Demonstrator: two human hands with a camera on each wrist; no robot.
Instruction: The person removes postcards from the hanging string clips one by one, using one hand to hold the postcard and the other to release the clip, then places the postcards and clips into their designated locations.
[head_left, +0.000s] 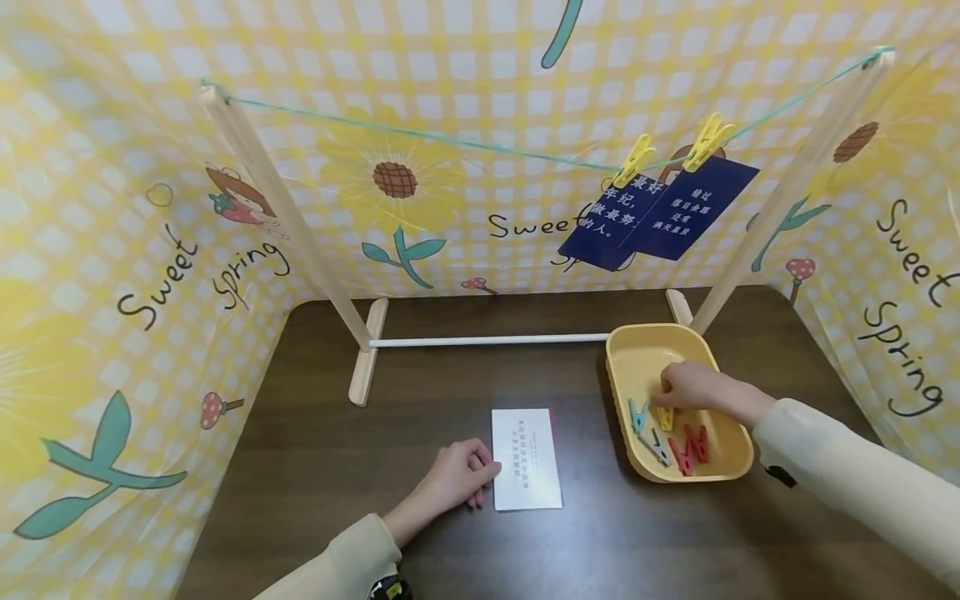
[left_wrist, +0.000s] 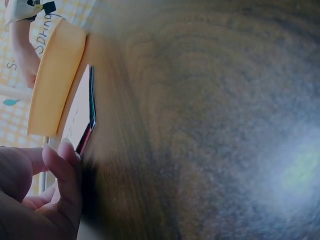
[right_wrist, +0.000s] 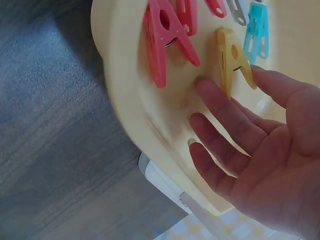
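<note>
My right hand (head_left: 686, 385) reaches into a yellow plastic basket (head_left: 738, 467). Its thumb and a finger pinch the handle end of a yellow clothespin (right_wrist: 227, 55); the other fingers are partly bent. Red (right_wrist: 162, 37), turquoise (right_wrist: 257, 32) and grey clothespins (head_left: 656, 448) lie on the basket floor around it. On the table, my left hand (head_left: 459, 473) rests at the left edge of a small stack of cards (head_left: 525, 458), fingers loosely bent and a fingertip touching the edge. White with printed text is the top card; red and dark edges show beneath it in the left wrist view.
Behind, a green string (head_left: 420, 132) spans two wooden posts (head_left: 277, 196). Two dark blue cards (head_left: 693, 208) hang from it toward the right by yellow clothespins (head_left: 636, 158). A white rod (head_left: 487, 340) runs low between the posts. Yellow checked cloth surrounds the brown table (head_left: 300, 500).
</note>
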